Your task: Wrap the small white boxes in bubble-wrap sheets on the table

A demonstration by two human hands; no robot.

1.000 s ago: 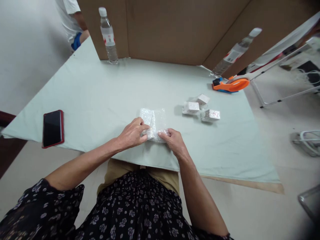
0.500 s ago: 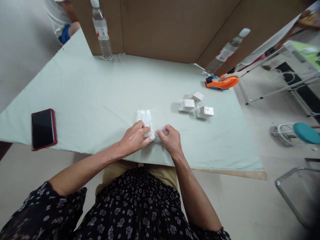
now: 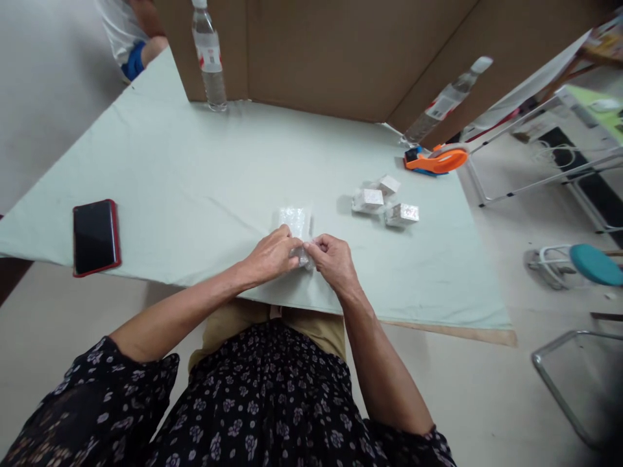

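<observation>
A piece of bubble wrap point(image 3: 294, 220) lies on the pale green cloth near the table's front edge, with part of it folded over. My left hand point(image 3: 275, 254) presses on the wrap from the left, its fingers bent over it. From the right, my right hand point(image 3: 335, 258) pinches the wrap's edge between thumb and forefinger. Whatever the wrap encloses is mostly hidden by my fingers. To the right stand three small wrapped boxes: one at the left point(image 3: 368, 200), one behind point(image 3: 389, 185) and one in front point(image 3: 402, 215).
An orange tape dispenser point(image 3: 440, 159) lies at the table's right edge. Water bottles stand at the back left point(image 3: 212, 71) and, leaning, at the back right point(image 3: 445, 104), before a cardboard screen point(image 3: 331, 58). A phone point(image 3: 96, 238) lies at the left. A person's arm point(image 3: 146, 19) shows beyond.
My right hand has drawn its end of the bubble wrap up and leftward over the rest, closer to my left hand. The view has shifted slightly.
</observation>
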